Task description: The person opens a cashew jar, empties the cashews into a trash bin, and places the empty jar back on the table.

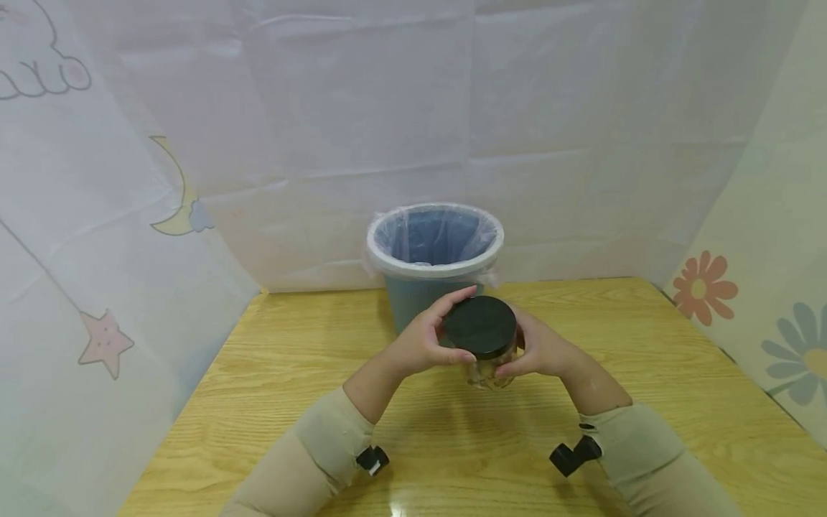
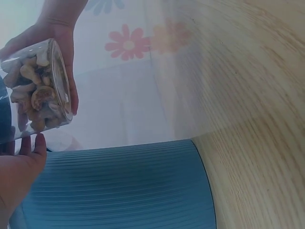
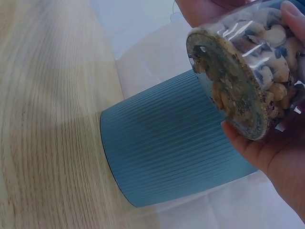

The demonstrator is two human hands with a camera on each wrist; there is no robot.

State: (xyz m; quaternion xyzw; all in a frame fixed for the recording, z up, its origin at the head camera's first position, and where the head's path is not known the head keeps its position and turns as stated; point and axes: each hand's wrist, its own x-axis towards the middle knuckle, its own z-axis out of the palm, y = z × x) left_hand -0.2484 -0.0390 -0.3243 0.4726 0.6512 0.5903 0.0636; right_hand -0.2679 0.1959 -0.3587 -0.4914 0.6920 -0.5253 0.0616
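A clear jar (image 1: 486,373) with a black lid (image 1: 481,327) is held above the table, in front of the bin. Pale curved nuts that look like cashews fill part of the jar (image 2: 38,90); brown crumbs line its bottom in the right wrist view. My left hand (image 1: 434,337) curls round the left side, thumb near the lid's front edge. From the other side my right hand (image 1: 539,346) grips the jar, its thumb on the clear wall below the lid. The lid is on the jar; whether it is tight I cannot tell.
A blue ribbed bin (image 1: 407,301) with a white rim and a thin plastic liner stands behind the jar, towards the back of the wooden table (image 1: 291,402). Patterned sheets (image 1: 362,108) hang at the back and both sides. Something whitish shows inside the bin, too small to tell.
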